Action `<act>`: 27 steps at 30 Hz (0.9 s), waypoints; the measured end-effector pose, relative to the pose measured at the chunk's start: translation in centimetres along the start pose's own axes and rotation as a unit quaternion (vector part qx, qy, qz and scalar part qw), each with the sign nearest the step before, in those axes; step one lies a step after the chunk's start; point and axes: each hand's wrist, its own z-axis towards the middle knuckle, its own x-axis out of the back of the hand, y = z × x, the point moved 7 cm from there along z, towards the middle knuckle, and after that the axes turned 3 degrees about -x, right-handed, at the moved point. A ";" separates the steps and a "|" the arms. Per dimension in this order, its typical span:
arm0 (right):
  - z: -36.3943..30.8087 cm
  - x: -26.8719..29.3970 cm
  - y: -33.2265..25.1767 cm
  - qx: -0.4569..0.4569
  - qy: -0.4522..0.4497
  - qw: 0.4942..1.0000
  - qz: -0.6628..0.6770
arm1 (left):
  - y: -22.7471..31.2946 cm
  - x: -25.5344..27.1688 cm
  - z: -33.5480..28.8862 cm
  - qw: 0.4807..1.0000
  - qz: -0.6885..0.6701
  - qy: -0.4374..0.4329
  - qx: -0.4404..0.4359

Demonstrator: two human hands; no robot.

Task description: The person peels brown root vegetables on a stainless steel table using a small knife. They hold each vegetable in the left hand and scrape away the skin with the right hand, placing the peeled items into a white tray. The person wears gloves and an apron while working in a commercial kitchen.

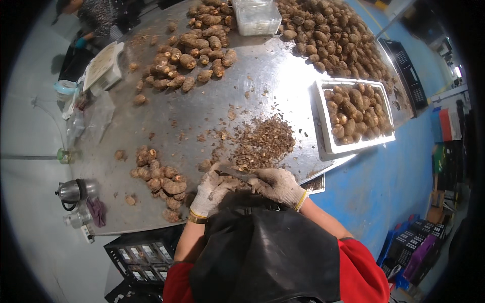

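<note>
In pale work gloves, both my hands are close together at the table's near edge, just above my black apron. My left hand (208,192) is closed; what it grips is mostly hidden by its fingers. My right hand (280,187) is wrapped round a knife, whose thin dark blade (237,173) points toward the left hand. Beyond them lies a spread of brown peelings (265,142). A single taro (204,165) rests just past my left hand, and a small pile of taros (160,175) sits to its left.
Larger taro heaps (189,53) (338,38) cover the metal table's (262,63) far side, with clear plastic tubs (256,19) between. A white foam box (323,116) of taros stands at right. A kettle (69,193) is at left. Another person (98,17) is at far left.
</note>
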 end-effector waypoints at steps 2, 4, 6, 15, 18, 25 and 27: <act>0.1 -0.4 0.3 -0.012 -0.017 1.000 0.009 | -0.1 -0.2 0.0 0.999 -0.035 -0.009 0.000; 0.0 -0.4 0.3 -0.005 -0.011 1.000 0.022 | -0.1 -0.4 0.0 0.998 -0.059 -0.017 -0.007; 0.3 -0.9 0.9 0.014 -0.003 0.999 0.052 | 0.5 -0.6 -0.5 0.997 -0.071 -0.018 -0.024; 0.1 1.2 1.3 -0.016 0.053 0.998 0.013 | 3.4 -0.2 -1.5 0.983 0.165 -0.020 -0.084; -0.4 -0.2 -1.8 0.070 0.004 0.997 0.033 | 1.2 0.3 -1.1 0.989 0.136 -0.013 -0.053; 0.6 -2.0 2.4 -0.025 -0.030 0.994 0.098 | -1.1 -0.5 -1.4 0.998 0.014 -0.057 -0.023; 0.9 -0.4 3.5 -0.089 0.008 0.996 0.012 | -1.4 -0.7 -2.1 0.987 -0.151 -0.049 0.031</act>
